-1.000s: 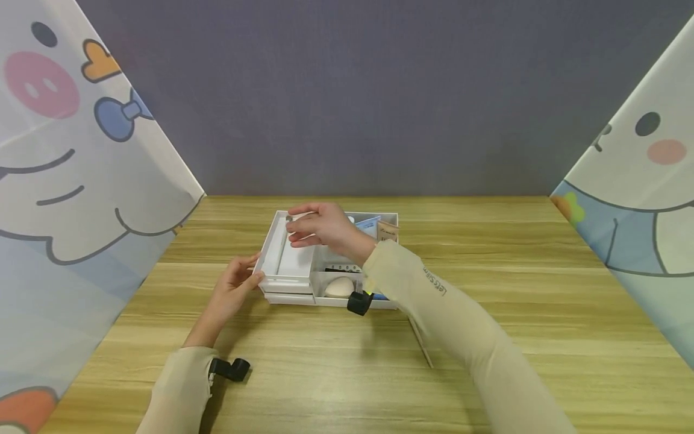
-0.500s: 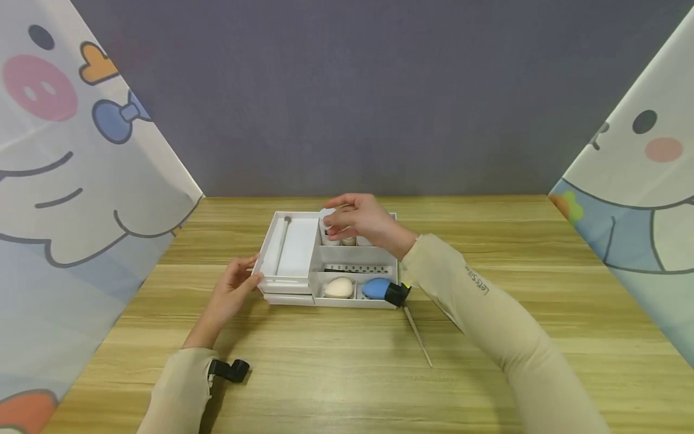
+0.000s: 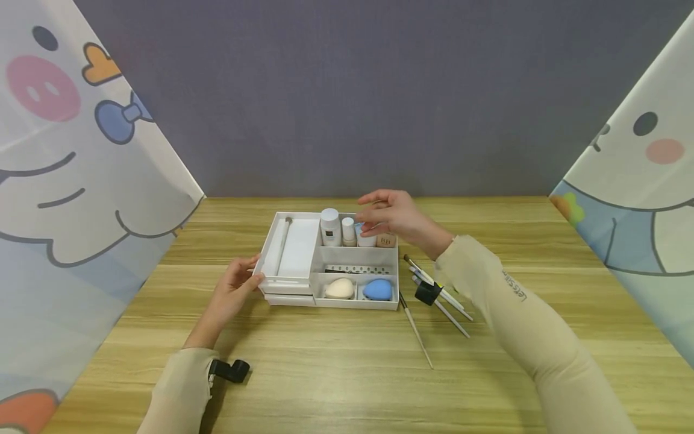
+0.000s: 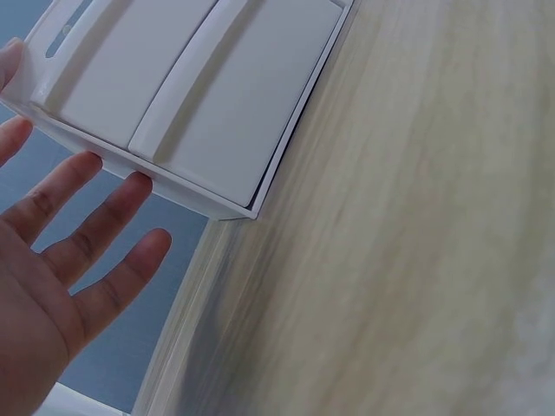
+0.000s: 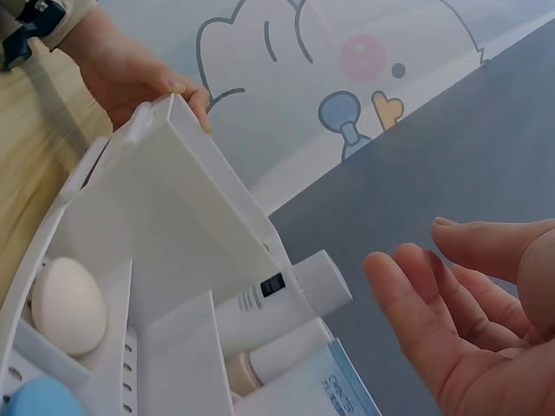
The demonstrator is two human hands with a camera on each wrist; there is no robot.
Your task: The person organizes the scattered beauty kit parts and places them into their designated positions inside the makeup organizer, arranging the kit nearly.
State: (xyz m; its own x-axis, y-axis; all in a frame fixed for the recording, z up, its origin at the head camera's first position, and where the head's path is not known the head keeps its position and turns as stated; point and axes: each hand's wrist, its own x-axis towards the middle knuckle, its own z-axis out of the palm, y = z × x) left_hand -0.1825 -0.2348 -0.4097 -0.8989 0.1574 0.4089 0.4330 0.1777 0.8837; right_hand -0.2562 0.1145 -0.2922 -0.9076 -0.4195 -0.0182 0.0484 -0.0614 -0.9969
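Observation:
A white desk organizer (image 3: 355,260) stands on the wooden table. At its left front corner my left hand (image 3: 233,289) touches it, thumb at the front and fairly straight fingers against the side. In the left wrist view the fingertips (image 4: 134,186) rest along the edge by the drawer fronts (image 4: 234,113). My right hand (image 3: 398,218) hovers over the back right compartment, holding nothing, its fingers loosely bent. Below it stand a white bottle (image 3: 330,229), a smaller bottle (image 3: 349,232), a pale blue tube (image 5: 321,390) and a BB tube (image 3: 386,240). One makeup brush (image 3: 282,244) lies in the left tray.
A cream makeup sponge (image 3: 340,289) and a blue one (image 3: 378,290) sit in the front compartments. Several brushes lie on the table to the right, including a thin brush (image 3: 416,330). A grey wall (image 3: 347,96) rises behind the table (image 3: 303,367).
My right hand has moved right, away from the brush in the left tray, uncovering the bottles and the loose brushes. My left hand has stayed at the organizer's corner.

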